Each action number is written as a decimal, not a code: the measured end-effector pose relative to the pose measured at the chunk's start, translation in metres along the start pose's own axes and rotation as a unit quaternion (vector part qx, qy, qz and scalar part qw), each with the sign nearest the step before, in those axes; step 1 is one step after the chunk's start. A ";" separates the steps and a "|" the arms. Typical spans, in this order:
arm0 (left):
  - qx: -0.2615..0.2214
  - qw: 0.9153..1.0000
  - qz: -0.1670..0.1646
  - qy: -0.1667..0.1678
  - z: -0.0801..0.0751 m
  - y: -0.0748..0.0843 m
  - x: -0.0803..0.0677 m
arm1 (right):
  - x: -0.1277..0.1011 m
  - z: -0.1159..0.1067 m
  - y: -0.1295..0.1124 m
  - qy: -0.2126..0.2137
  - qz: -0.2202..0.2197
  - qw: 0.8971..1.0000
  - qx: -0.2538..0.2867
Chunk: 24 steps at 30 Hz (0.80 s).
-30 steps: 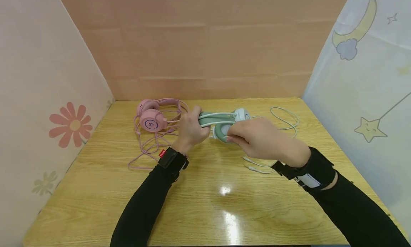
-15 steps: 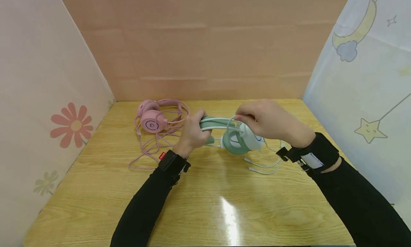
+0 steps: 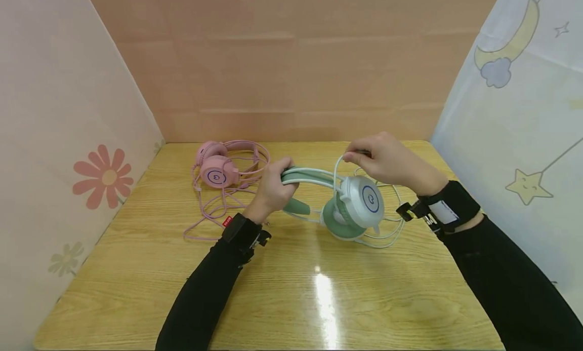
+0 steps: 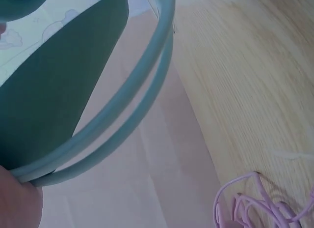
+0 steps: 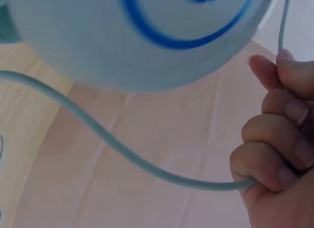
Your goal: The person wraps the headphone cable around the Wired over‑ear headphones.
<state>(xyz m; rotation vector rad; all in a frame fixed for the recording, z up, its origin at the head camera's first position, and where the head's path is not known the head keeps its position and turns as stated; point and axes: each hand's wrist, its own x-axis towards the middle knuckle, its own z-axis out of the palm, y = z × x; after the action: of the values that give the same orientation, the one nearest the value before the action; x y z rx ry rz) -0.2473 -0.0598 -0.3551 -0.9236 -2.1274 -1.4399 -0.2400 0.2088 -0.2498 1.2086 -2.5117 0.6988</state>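
left hand (image 3: 272, 186) grips band (image 3: 314, 176) of green headset (image 3: 348, 217) | right hand (image 3: 387, 158) pinches cable (image 5: 201, 184) | pink headset (image 3: 218, 171) by desk (image 3: 387, 300) back edge | risk: tugging slack cable may snag earcup (image 3: 370, 199)

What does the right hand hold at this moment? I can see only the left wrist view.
Observer: The right hand grips a pale cable.

Operator: Thank you. Does any mark show on the green-and-white headphones?

Observer: Yes, the white outer face of one ear cup carries a blue circular logo.

Operator: And the pink cable in my view, what lies together with it?

Observer: Pink headphones lie with it on the table.
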 end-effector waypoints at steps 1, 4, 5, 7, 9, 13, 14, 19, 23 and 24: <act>-0.008 1.000 -0.003 -0.003 0.000 0.000 0.000 | 0.000 0.001 0.002 -0.004 0.007 1.000 0.002; -0.035 0.999 -0.013 -0.007 -0.002 -0.001 0.000 | -0.003 0.002 0.008 -0.023 0.034 0.999 0.010; -0.046 0.999 -0.016 -0.007 -0.002 -0.001 0.000 | -0.003 0.003 0.010 -0.029 0.044 0.999 0.011; -0.064 0.998 -0.021 -0.006 -0.003 -0.002 0.000 | -0.004 0.004 0.015 -0.038 0.062 0.997 0.014; -0.077 0.997 -0.023 -0.006 -0.004 -0.004 0.000 | -0.005 0.005 0.018 -0.050 0.079 0.995 0.019; -0.104 0.994 -0.036 -0.012 -0.006 -0.005 -0.001 | -0.007 0.009 0.023 -0.073 0.119 0.989 0.055; -0.119 0.992 -0.042 -0.016 -0.006 -0.005 -0.001 | -0.007 0.009 0.024 -0.079 0.129 0.986 0.067; -0.224 0.972 -0.070 -0.027 -0.007 -0.005 -0.001 | -0.008 0.011 0.029 -0.094 0.151 0.977 0.117; -0.272 0.959 -0.076 -0.028 -0.008 -0.005 0.000 | -0.009 0.012 0.034 -0.093 0.155 0.971 0.153; -0.282 0.956 -0.077 -0.029 -0.007 -0.005 0.000 | -0.010 0.013 0.035 -0.093 0.158 0.969 0.165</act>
<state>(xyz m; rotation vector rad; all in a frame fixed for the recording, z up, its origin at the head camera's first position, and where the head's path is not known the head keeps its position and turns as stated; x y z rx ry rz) -0.2514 -0.0678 -0.3555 -1.0131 -1.8857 -2.1891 -0.2622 0.2274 -0.2757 1.0187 -2.8649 1.1716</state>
